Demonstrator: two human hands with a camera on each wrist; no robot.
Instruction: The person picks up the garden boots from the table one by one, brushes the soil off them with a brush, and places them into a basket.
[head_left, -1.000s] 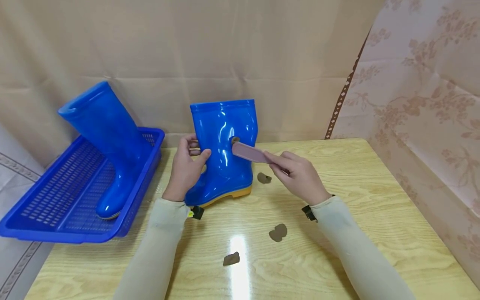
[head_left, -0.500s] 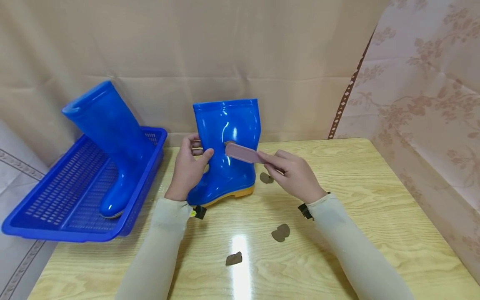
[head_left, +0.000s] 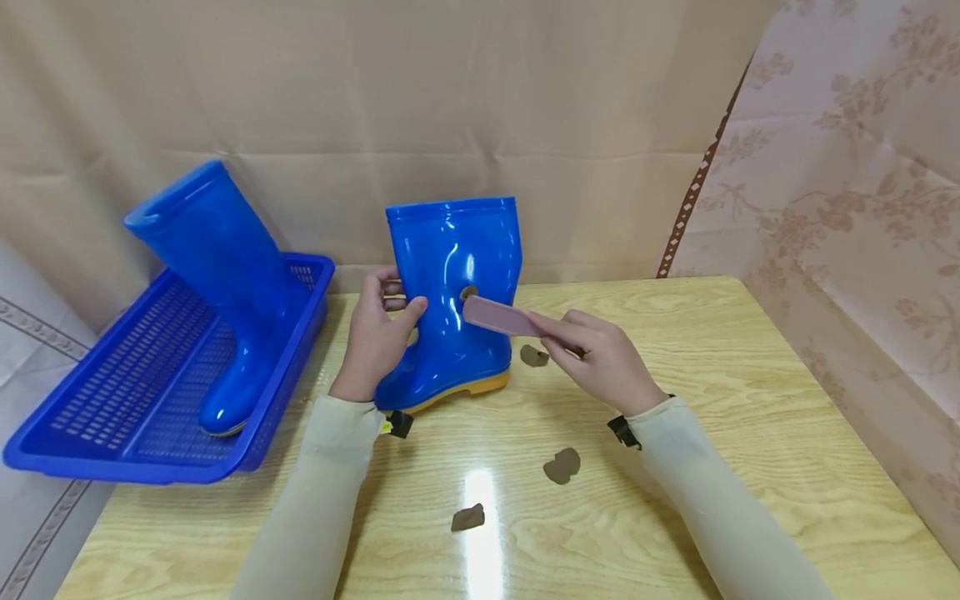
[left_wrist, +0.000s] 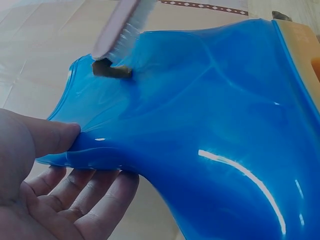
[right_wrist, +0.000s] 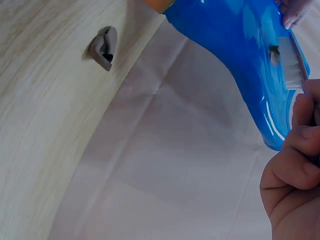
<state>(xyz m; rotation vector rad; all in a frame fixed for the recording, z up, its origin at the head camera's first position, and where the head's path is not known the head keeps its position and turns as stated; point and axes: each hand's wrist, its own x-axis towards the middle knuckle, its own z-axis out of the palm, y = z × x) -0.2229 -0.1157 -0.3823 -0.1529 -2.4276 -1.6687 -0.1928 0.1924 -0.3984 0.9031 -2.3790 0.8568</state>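
Observation:
A blue rain boot point(head_left: 448, 233) with a yellow sole stands on the table, toe to the left. My left hand point(head_left: 375, 340) grips the front of its shaft, thumb on the near side and fingers behind. In my right hand point(head_left: 603, 358) is the handle of a mauve scrubbing brush point(head_left: 498, 318). Its white bristles point(right_wrist: 290, 65) face the boot in the right wrist view. At the brush's tip a brown mud-like clump point(left_wrist: 112, 69) sits on the shaft. Another light brown patch point(head_left: 412, 337) shows beside my left thumb.
At the left, a blue plastic basket point(head_left: 258, 446) holds a second blue boot point(head_left: 225, 258), leaning upright. Several flat brown pieces lie on the wooden table: one piece point(head_left: 534, 356) by the heel, another piece point(head_left: 562, 466) nearer, a third piece point(head_left: 468, 517) at the front. A beige curtain point(head_left: 585, 150) hangs behind.
The brush slid left over the brown clump, then came back right and slightly down, uncovering it again. My left hand keeps its hold on the boot.

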